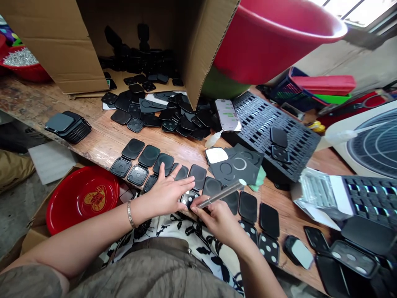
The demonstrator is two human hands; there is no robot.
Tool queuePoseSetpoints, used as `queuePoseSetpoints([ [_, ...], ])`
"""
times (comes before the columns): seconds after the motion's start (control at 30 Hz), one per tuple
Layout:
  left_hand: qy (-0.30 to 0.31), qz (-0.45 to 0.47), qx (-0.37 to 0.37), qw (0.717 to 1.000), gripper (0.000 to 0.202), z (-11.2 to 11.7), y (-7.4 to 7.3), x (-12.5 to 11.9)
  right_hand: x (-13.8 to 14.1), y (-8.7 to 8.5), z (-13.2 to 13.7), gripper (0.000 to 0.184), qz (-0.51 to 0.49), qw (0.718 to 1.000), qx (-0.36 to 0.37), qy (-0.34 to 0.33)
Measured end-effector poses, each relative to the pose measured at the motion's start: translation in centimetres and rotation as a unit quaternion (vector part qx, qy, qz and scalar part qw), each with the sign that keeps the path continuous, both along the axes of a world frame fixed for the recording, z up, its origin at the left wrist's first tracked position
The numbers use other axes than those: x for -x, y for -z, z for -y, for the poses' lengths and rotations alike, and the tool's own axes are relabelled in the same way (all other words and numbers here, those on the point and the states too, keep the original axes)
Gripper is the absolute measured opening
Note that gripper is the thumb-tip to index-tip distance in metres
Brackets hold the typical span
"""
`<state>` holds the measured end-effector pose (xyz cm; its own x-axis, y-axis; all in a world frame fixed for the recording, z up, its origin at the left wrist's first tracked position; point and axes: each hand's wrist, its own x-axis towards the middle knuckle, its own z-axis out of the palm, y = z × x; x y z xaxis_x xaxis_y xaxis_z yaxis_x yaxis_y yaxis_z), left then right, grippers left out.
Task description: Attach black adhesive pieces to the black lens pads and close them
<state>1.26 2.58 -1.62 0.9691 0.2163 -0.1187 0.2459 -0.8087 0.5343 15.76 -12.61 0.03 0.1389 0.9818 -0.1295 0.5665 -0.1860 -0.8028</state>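
A row of black hinged square cases (pixel 149 155) lies opened along the table's front edge. Several lower halves carry pale round dots. My left hand (pixel 167 190) is spread over the middle of the row, fingers apart, its thumb beside a dotted case half (pixel 188 198). In my right hand (pixel 217 215) is a slim silver rod (pixel 221 193) with a whitish end pointing up and to the right. The fingers close around its lower part, right next to that same dotted half. My hands partly hide the cases beneath them.
Behind the row, loose black pieces (pixel 186 120) spill from a cardboard box (pixel 204 45). A phone (pixel 228 115) leans by a black slotted tray (pixel 263 120). Dark sheets (pixel 238 163) lie nearer. At left are stacked cases (pixel 68 126) and a red basin (pixel 62 207) below the table edge.
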Motion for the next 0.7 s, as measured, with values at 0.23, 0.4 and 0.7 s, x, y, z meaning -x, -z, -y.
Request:
queuePoseSetpoints([
  [0.23,0.002,-0.008,-0.007,1.000,0.073,-0.1,0.1,0.0,-1.6,-1.1,2.0,0.024,-0.076,0.996,0.023,0.044],
  [0.4,0.014,-0.011,-0.002,1.000,0.075,-0.2,0.2,0.1,1.1,0.4,1.1,0.020,-0.137,0.981,-0.032,0.137],
  [0.7,0.038,0.007,-0.021,0.999,0.091,-0.3,1.6,0.5,3.7,2.8,-1.0,0.012,0.096,0.983,-0.135,0.080],
])
